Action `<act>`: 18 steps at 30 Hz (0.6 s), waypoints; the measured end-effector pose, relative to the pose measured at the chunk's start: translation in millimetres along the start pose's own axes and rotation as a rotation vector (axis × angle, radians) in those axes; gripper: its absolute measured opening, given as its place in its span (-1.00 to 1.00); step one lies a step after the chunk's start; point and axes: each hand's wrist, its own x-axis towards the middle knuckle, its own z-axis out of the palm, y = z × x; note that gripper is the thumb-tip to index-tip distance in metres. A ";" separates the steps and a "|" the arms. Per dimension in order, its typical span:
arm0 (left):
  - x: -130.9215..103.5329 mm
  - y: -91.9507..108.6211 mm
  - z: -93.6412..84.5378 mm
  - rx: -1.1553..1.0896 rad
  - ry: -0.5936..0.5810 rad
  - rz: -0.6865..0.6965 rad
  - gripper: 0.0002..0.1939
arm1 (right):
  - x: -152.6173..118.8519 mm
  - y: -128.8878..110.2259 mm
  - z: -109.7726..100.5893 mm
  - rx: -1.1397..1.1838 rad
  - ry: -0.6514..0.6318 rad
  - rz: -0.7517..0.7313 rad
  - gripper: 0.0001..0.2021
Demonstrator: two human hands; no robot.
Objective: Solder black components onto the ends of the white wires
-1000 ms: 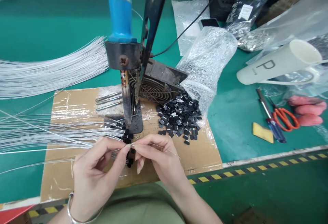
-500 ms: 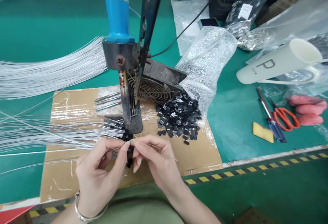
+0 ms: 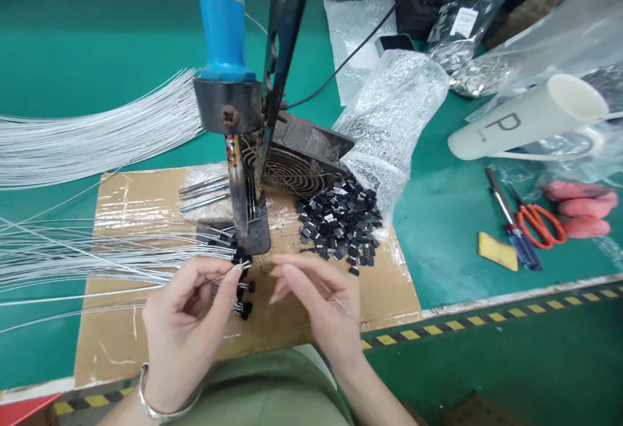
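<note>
Where the left fingers pinch, wire ends, thin, silvery

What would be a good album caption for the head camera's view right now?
Left hand pinching a thin wire beside a heap of black connectors.

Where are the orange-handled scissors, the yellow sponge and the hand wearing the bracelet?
Scissors (image 3: 527, 219): head view, on the orange handle.
Sponge (image 3: 497, 251): head view, middle of its upper face.
Left hand (image 3: 187, 328): head view, back of the hand.
</note>
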 end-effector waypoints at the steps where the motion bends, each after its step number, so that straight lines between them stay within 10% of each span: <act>1: 0.2 0.8 -0.1 -0.028 0.005 -0.034 -0.96 | 1.9 -2.6 -10.6 -0.169 0.077 -0.125 -0.93; 7: 1.6 3.1 -2.9 -0.057 0.001 -0.095 -0.94 | 15.9 -6.1 -60.0 -0.990 0.064 -0.674 -0.84; 18: 3.3 1.3 -9.5 0.017 -0.040 -0.057 -0.96 | 18.4 5.5 -59.4 -1.102 -0.017 -0.796 -0.85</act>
